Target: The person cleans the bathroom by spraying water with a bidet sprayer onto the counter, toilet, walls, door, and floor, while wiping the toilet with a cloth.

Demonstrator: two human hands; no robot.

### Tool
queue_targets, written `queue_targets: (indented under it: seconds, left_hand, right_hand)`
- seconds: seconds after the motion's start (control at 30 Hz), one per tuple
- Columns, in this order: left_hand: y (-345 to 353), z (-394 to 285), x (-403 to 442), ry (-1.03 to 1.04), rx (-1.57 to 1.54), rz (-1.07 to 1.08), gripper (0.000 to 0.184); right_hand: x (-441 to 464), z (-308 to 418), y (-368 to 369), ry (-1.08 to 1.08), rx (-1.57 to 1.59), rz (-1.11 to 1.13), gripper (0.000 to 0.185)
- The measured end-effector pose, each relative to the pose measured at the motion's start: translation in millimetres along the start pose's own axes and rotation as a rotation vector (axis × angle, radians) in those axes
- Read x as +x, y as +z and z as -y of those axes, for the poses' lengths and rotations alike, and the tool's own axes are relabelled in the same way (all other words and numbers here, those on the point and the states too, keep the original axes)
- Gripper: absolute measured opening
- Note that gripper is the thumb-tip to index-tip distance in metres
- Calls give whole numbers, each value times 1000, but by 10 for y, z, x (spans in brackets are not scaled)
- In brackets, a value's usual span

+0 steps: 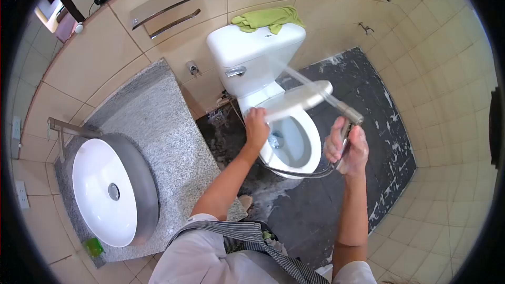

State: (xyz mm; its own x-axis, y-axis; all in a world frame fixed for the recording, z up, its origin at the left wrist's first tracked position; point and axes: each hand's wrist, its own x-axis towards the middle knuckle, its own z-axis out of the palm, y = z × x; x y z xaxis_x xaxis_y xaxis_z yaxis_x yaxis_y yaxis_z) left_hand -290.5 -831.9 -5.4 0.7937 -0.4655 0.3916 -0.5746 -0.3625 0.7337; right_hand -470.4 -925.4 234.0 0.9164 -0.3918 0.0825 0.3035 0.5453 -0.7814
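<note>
My right hand [347,146] is wrapped around a metal spray nozzle [351,113] with a flexible hose [310,173] hanging from it. A jet of water [302,80] shoots from the nozzle up and left, across the toilet lid [300,100] toward the tank. My left hand [256,129] grips the near left edge of this lid, which is tilted partly up over the bowl. Below it the white toilet bowl [294,142] shows water inside. On the toilet tank [252,47] lies a crumpled green cloth [269,19].
A granite counter [173,126] with an oval sink [105,194] and tap [73,128] stands at the left. The dark floor [336,200] is wet with white foam patches. Tiled walls [436,100] enclose the right side. A paper holder [171,8] is on the back wall.
</note>
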Motion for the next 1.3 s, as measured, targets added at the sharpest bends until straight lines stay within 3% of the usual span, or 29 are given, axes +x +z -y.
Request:
queue_targets:
  seconds: [0.1, 0.17, 0.33, 0.43, 0.53, 0.63, 0.67, 0.8, 0.9, 0.97, 1.0, 1.03, 1.1, 1.2, 1.27, 1.3]
  left_hand:
    - [52, -111, -342, 47, 105, 95, 31]
    - [67, -169, -498, 105, 128, 275, 32]
    - [121, -194, -637, 87, 114, 281, 39]
    - [51, -245, -582, 41, 89, 240, 44]
    - [47, -224, -535, -79, -143, 201, 43]
    - [34, -251, -597, -182, -148, 82, 47]
    - [-16, -235, -624, -119, 8, 162, 52]
    - [-49, 131, -774, -125, -25, 211, 57]
    - [-123, 547, -960, -117, 207, 337, 55]
    - [-327, 745, -942, -229, -22, 469, 59]
    - [-397, 835, -925, -225, -20, 473, 59]
    - [-460, 923, -907, -216, 73, 458, 58]
    - [-593, 1065, -839, -205, 168, 454, 58]
    - [-841, 1115, -504, -244, 98, 301, 53]
    - [-963, 1132, -226, -452, -8, 167, 48]
    - [-873, 1277, -128, -300, -153, -121, 47]
  right_hand:
    - [38, -167, 99, 151, -50, 77, 47]
    - [97, -293, 143, 186, -57, 113, 46]
    - [336, -365, 101, 47, -87, 19, 47]
    - [450, -451, 246, 111, -39, 89, 41]
    - [630, -628, 564, 117, -223, 173, 32]
    - [832, -815, 860, 198, -401, 191, 29]
    - [875, -883, 917, 273, -506, 175, 29]
    - [947, -1312, 834, 413, -623, 168, 22]
    - [930, -1662, 689, 463, -663, 198, 21]
    - [932, -1861, 631, 410, -657, 222, 22]
    - [952, -1904, 643, 219, -710, 269, 22]
    - [976, -1923, 669, 27, -758, 311, 23]
    - [1028, -1844, 731, -38, -781, 298, 23]
    - [1067, -1623, 792, 253, -659, 266, 24]
    - [1020, -1603, 671, 335, -639, 230, 24]
    - [977, -1594, 586, 430, -613, 196, 24]
